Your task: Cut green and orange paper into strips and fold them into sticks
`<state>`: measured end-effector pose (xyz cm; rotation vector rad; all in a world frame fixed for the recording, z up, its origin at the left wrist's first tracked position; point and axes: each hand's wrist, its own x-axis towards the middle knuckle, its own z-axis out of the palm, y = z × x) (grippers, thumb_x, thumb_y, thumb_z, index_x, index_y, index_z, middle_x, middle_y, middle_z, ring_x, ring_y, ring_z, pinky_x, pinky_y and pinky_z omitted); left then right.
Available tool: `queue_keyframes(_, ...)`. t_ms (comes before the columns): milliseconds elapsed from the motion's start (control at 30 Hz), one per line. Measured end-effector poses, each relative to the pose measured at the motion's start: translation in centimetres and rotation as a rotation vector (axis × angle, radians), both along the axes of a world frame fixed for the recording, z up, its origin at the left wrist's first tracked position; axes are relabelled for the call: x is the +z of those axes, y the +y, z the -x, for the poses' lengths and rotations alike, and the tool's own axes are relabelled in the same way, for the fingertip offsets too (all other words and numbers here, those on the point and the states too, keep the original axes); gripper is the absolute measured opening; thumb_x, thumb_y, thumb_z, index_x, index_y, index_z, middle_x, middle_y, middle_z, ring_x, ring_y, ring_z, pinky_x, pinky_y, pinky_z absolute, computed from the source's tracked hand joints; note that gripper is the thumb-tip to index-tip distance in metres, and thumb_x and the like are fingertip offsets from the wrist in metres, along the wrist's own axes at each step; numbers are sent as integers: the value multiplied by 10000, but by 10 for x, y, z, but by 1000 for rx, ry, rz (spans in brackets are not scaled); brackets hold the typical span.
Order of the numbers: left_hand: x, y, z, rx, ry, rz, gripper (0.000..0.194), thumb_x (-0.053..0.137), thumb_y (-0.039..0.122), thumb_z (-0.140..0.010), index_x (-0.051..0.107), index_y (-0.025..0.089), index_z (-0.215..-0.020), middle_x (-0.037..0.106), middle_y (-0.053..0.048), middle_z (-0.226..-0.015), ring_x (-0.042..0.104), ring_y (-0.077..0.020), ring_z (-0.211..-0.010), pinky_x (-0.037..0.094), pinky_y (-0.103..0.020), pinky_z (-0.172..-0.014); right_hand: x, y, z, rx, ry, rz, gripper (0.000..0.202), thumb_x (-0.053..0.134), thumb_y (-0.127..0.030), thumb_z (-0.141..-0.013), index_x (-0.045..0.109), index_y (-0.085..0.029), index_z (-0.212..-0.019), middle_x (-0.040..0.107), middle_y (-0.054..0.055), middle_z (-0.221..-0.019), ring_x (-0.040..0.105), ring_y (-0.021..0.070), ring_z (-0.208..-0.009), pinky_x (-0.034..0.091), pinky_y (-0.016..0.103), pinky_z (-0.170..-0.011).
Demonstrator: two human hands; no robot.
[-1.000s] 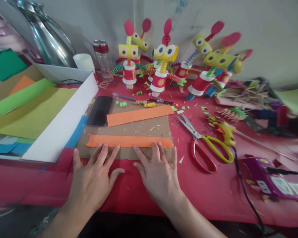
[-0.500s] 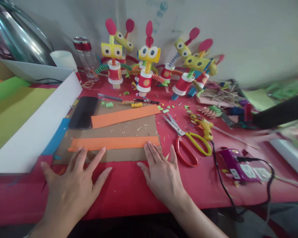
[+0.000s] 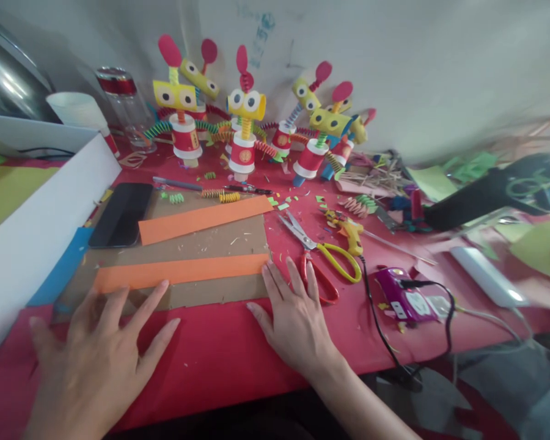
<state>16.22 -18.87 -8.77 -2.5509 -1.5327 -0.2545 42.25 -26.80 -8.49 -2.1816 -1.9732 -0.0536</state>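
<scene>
A long orange paper strip [image 3: 211,269] lies across the front of a brown cardboard sheet [image 3: 197,296]. My left hand [image 3: 101,348] is spread open, its fingertips resting at the strip's lower edge toward the left end. At the strip's right end my right hand [image 3: 297,321] lies flat with fingers out, the fingertips by the strip's tip and the cardboard edge. Neither hand grasps anything. A second orange strip [image 3: 201,220] lies slanted farther back on the cardboard. Red-and-yellow-handled scissors [image 3: 309,244] lie just beyond my right fingers, partly covered by them.
Several paper-cup figures [image 3: 242,146] stand along the wall. A dark phone [image 3: 121,214] lies left, beside a white box [image 3: 41,226]. At the right are a yellow glue gun [image 3: 351,235], a purple power adapter [image 3: 401,293] with cords, and paper scraps [image 3: 366,168].
The camera view has swung right, so the table things appear farther left. My right fingers have spread and sit a little past the strip's end. The strips stay on the cardboard.
</scene>
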Motion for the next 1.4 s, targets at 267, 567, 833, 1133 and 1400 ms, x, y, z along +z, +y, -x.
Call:
queue_keyframes(267, 1, 3, 10, 20, 40, 12, 754, 454, 624, -824, 461, 133, -1397, 564, -257, -1259, 523, -473, -1120, 249, -754, -980, -5, -1, -1, -33, 9, -31, 613, 391, -531, -963, 431, -155, -1446, 479, 56, -1478, 296, 404, -1385, 64, 663, -1133)
queue_keyframes(567, 37, 18, -79, -283, -120, 181, 345, 357, 295, -974, 678, 189, -902, 645, -119, -980, 610, -269, -865, 464, -414, -744, 5, 1, -4, 5, 31, 15, 584, 444, -508, -950, 492, -125, -1388, 527, 123, -1404, 363, 372, -1287, 172, 601, -1103)
queue_keyframes(833, 12, 54, -127, -322, -203, 424, 164, 456, 231, -922, 579, 194, -820, 620, -37, -841, 607, -191, -729, 378, -294, -590, 24, 49, -37, 93, 190, 49, 155, 584, -295, -923, 721, -223, -935, 688, 57, -1006, 523, 257, -1019, 352, 430, -893)
queue_keyframes(1133, 5, 52, -125, -327, -233, 315, 316, 511, 237, -897, 598, 222, -1200, 596, -54, -1204, 665, -191, -814, 451, -295, -593, 10, 84, -61, 213, 493, 56, 170, 683, -65, -801, 720, -207, -887, 686, 23, -879, 584, 188, -895, 429, 330, -832)
queue_keyframes(1400, 0, 40, -121, -446, -154, -23, 245, 478, 223, -947, 670, 210, -1098, 680, -19, -998, 670, -169, -663, 379, -307, -442, 6, 78, -78, 371, 504, -96, 192, 649, -83, -844, 767, -213, -922, 728, 31, -861, 613, 178, -878, 500, 301, -806)
